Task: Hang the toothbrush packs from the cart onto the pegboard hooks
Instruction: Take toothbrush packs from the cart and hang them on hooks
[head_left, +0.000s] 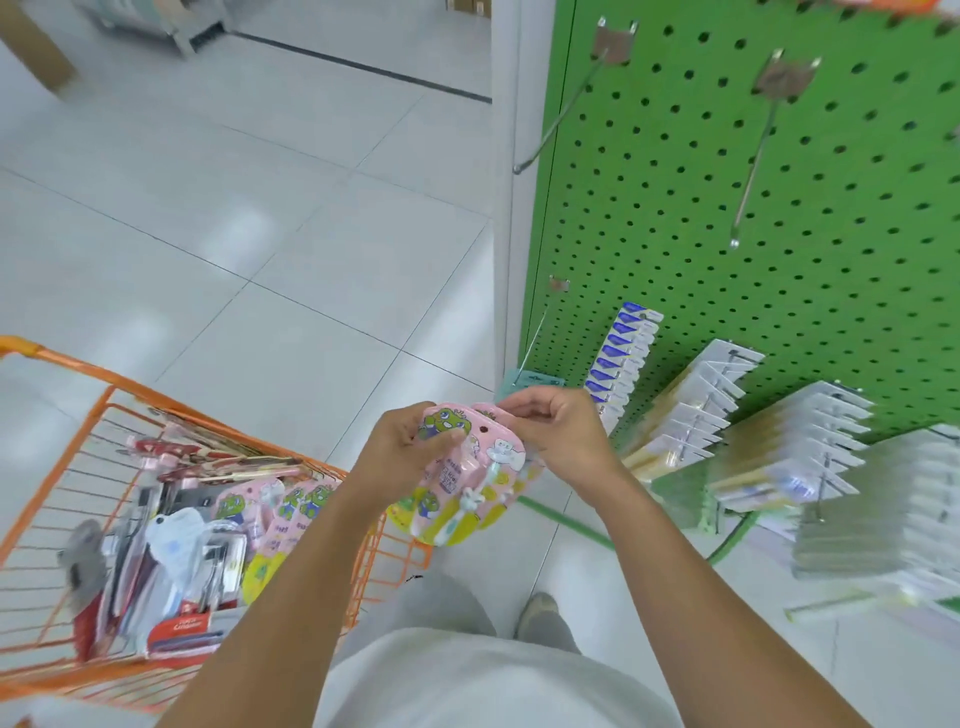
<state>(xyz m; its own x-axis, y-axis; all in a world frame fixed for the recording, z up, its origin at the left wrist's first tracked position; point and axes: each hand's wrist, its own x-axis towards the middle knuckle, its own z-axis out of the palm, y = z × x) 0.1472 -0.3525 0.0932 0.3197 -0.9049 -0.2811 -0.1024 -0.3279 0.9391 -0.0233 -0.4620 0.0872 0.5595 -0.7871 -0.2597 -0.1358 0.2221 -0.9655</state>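
Tiled floor, orange cart (62, 364) left, green pegboard (779, 208) right. Left hand (400, 447) grasps pink packs (467, 478) at top; right hand (556, 426) pinches upper edge. Both forearms extended, wrists level. Advice: separate one pack, align hang hole with empty hook (750, 171), slide on fully.

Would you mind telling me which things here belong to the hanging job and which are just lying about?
Job: pink toothbrush packs held by left hand and right hand; orange cart; green pegboard; empty hook.
Lying about: cardboard box; green hose.
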